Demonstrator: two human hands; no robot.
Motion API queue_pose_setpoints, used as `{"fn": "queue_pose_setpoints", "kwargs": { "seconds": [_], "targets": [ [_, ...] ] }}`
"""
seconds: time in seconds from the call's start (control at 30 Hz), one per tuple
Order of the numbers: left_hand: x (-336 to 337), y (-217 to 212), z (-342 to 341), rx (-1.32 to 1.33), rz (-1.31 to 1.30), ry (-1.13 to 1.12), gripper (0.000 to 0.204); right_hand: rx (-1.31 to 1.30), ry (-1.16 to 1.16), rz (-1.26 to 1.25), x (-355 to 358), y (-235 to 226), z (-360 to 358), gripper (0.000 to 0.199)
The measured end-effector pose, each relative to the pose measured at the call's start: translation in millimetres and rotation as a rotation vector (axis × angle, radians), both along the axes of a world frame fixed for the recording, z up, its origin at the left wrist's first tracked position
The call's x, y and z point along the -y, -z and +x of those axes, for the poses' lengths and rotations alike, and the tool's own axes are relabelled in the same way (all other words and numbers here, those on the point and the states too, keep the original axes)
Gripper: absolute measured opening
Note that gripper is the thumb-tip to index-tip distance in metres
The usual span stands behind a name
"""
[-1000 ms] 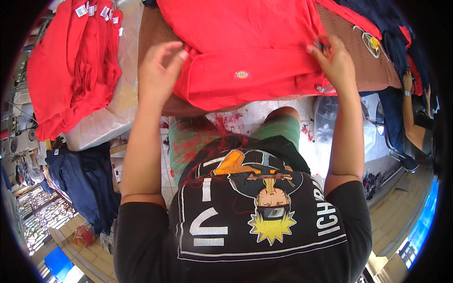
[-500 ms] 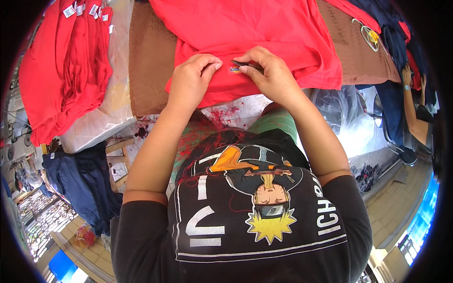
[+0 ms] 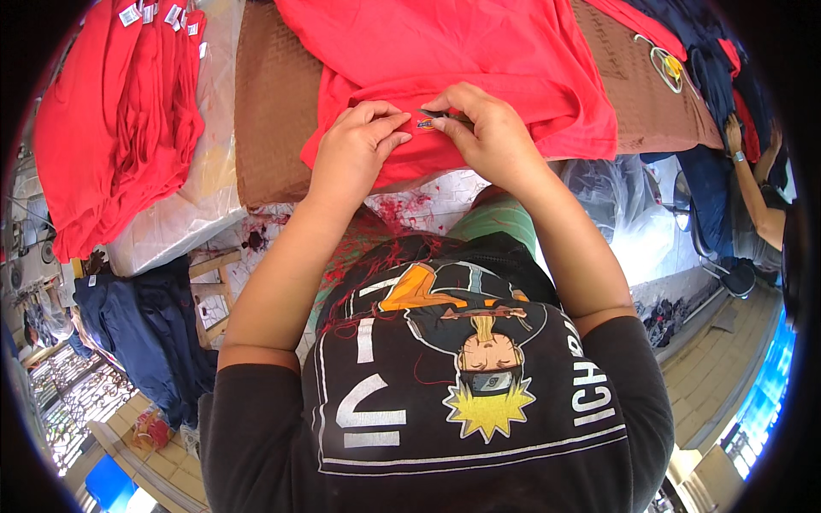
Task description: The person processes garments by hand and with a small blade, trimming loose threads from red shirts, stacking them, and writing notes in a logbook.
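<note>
Fingers (image 3: 389, 128) of left hand (image 3: 355, 154) pinch closed on the hem of the red T-shirt (image 3: 479, 60), thumb and forefinger touching the small woven label (image 3: 424, 124). Right hand (image 3: 492, 137) fingers closed on a thin dark tool (image 3: 436, 113), possibly snips, tip just beside the label. Shirt lies spread on the brown-covered bench (image 3: 274, 103), hem at the bench's near edge, close to the person's torso. Judgement: keep fabric taut with left pinch, work the tool only at the label, avoid nicking the cloth. Both forearms reach forward from lower frame, wrists converge, palms down, elbows out. Stack of red shirts (image 3: 111, 120) at the bench's left end. Another person's arm (image 3: 757, 188) at far right.
</note>
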State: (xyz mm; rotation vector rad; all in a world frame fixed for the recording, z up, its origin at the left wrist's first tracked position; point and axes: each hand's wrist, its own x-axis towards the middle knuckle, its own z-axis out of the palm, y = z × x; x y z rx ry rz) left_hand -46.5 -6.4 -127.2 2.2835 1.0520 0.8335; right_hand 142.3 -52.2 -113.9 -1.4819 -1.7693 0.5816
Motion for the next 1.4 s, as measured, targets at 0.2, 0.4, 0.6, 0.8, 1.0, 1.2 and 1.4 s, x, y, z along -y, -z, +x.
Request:
{"fn": "queue_pose_setpoints", "kwargs": {
  "seconds": [0.2,0.4,0.6,0.8,1.0,1.2,1.4],
  "targets": [
    [-1.0,3.7,0.7,0.018,-0.072,-0.082,0.012,-0.182,0.018,-0.116,2.6,8.4,-1.8,0.015],
    [-9.0,4.9,-1.7,0.184,-0.365,-0.124,0.018,-0.144,-0.052,-0.136,2.4,6.7,3.3,0.015],
    [-9.5,3.1,-3.5,0.214,-0.42,-0.101,0.018,0.02,-0.137,-0.094,2.7,-0.5,0.9,0.017],
    [-19.0,-110.9,-45.3,0.038,-0.198,0.551,0.055,0.231,-0.009,0.027,2.2,-14.2,8.4,0.018],
    [2.1,-178.7,-73.3,0.024,-0.016,0.29,0.046,0.139,0.104,0.092,4.3,-44.6,24.9,0.02],
    [-14.6,-123.0,-54.2,0.014,-0.009,0.239,0.022,0.088,0.158,0.076,15.8,-44.9,38.2,0.024],
    [-2.9,-149.5,-38.0,0.232,0.084,0.249,0.029,0.125,0.217,0.073,37.3,-63.8,43.6,0.024]
  ]
}}
